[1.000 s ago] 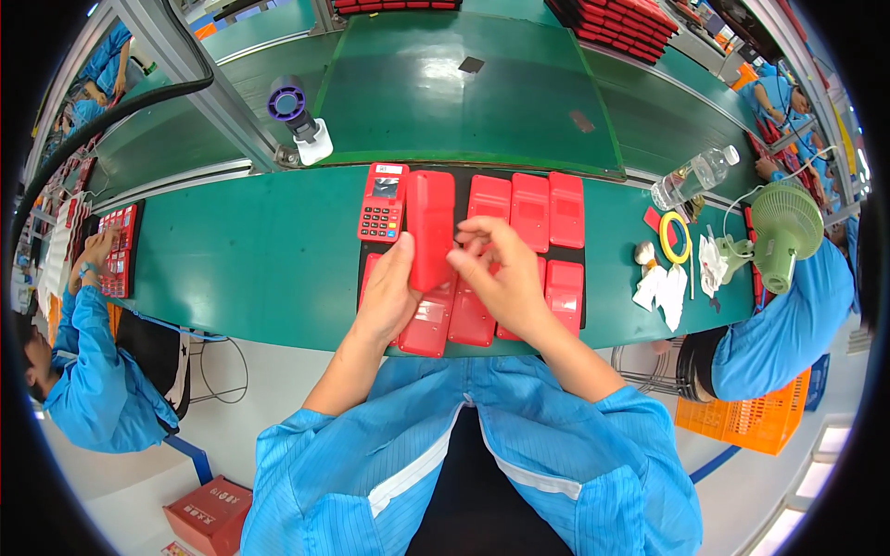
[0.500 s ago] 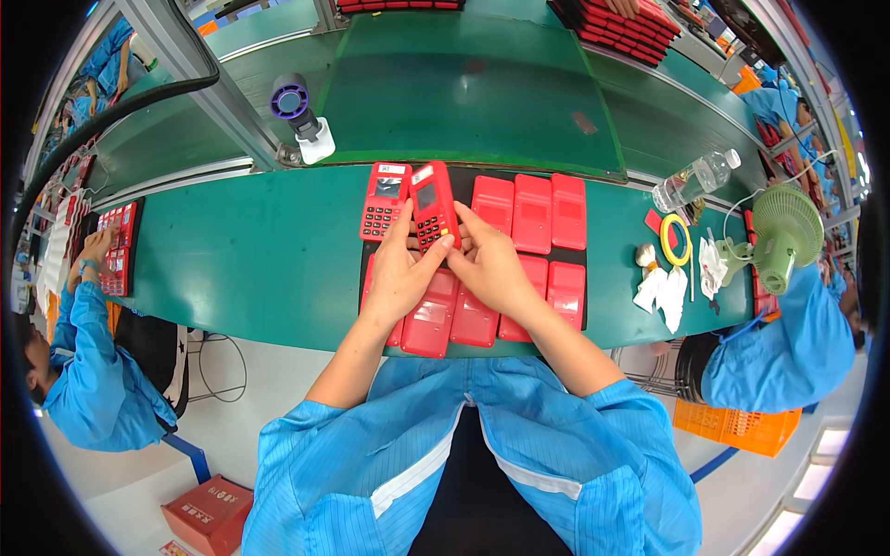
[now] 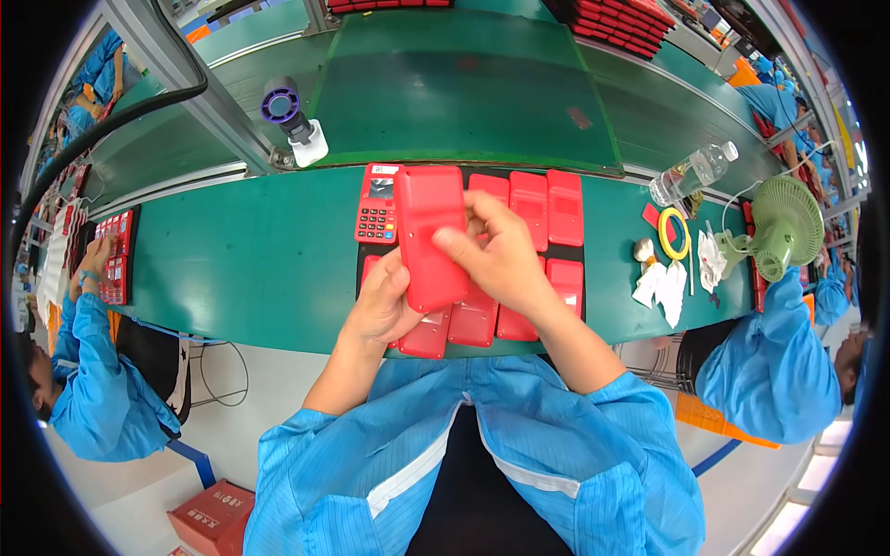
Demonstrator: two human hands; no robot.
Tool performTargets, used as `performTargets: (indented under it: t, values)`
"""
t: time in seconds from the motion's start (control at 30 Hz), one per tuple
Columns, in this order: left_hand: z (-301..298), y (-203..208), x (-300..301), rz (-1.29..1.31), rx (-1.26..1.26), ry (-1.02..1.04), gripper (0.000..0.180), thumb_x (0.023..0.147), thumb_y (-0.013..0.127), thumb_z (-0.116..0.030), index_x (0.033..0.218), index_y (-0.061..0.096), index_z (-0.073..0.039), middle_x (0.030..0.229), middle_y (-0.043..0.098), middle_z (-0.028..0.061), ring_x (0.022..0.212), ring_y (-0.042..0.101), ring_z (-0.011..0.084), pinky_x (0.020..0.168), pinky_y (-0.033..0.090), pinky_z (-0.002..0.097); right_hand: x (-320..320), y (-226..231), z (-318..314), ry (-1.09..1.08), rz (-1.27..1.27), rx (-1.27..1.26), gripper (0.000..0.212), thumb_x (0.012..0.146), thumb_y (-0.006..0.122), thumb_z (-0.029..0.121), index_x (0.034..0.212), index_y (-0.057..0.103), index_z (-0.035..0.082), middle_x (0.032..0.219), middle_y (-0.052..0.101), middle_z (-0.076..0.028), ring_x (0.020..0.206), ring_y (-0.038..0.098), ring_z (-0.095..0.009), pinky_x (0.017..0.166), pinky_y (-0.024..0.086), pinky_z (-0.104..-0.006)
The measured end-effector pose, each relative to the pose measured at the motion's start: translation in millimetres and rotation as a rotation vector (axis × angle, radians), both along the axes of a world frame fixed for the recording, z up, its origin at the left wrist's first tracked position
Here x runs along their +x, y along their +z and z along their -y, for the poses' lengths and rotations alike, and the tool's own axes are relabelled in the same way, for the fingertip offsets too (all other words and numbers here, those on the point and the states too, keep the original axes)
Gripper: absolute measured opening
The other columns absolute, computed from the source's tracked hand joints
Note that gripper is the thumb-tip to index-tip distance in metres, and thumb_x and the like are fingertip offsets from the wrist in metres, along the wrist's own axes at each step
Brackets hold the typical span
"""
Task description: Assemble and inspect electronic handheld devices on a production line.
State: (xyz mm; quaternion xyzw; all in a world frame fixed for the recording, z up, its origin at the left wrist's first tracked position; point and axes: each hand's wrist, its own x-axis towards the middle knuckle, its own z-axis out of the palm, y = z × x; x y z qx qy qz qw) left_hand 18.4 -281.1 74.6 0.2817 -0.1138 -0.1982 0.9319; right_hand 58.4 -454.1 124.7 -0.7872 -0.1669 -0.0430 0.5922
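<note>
Red card terminal [image 3: 432,236], back up, gripped by left hand [image 3: 382,306] and right hand [image 3: 501,259] above the tray [image 3: 575,252] on the worktop [image 3: 241,259]; a loose grip could drop it onto the units below.

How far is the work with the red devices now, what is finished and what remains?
One red device lies keypad up at the tray's top left, so it looks finished. The left hand and right hand hold one red device back up above the tray. The other red devices lie back up in two rows, so most seem left to do.
</note>
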Motion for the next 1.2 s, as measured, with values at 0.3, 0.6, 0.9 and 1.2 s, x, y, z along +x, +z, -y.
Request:
performTargets:
  t: [0.3,0.6,0.9,1.2]
  values:
    - [-5,-4,0,0.042,0.059,-0.081,0.092,0.083,0.076,-0.057,0.144,0.041,0.002,0.133,0.056,0.0204,0.114,0.064,0.0332,0.088,0.06,0.0471,-3,21,25,0.276,-0.493,0.308,0.028,0.098,0.067,0.012,0.121,0.068,-0.002,0.083,0.056,-0.001,0.063,0.057,-0.008,0.059,0.049,-0.0228]
    - [-5,4,2,0.035,0.13,0.013,0.084,0.086,0.076,-0.05,0.143,0.044,0.003,0.126,0.059,0.0192,0.105,0.066,0.0292,0.084,0.06,0.043,1,11,36,0.174,-0.431,0.237,0.024,0.105,0.052,0.013,0.115,0.069,0.0,0.079,0.062,-0.002,0.063,0.055,-0.007,0.057,0.046,-0.0244]
    - [8,13,51,0.586,1.814,0.658,0.09,0.078,0.081,-0.027,0.151,0.036,0.0,0.11,0.06,0.0236,0.102,0.064,0.0373,0.083,0.055,0.0439,30,-14,67,-0.112,0.143,-0.797,0.044,0.086,0.075,0.024,0.121,0.059,0.002,0.115,0.063,-0.021,0.109,0.059,-0.036,0.091,0.048,-0.0452]
    - [39,7,61,0.623,2.23,0.612,0.08,0.078,0.079,-0.034,0.146,0.046,-0.007,0.109,0.062,0.0209,0.101,0.065,0.0376,0.078,0.056,0.0466,60,-28,61,0.263,-0.003,-1.1,0.127,0.059,0.089,0.032,0.159,0.016,0.007,0.157,0.03,-0.031,0.148,0.028,-0.044,0.115,0.026,-0.0638]
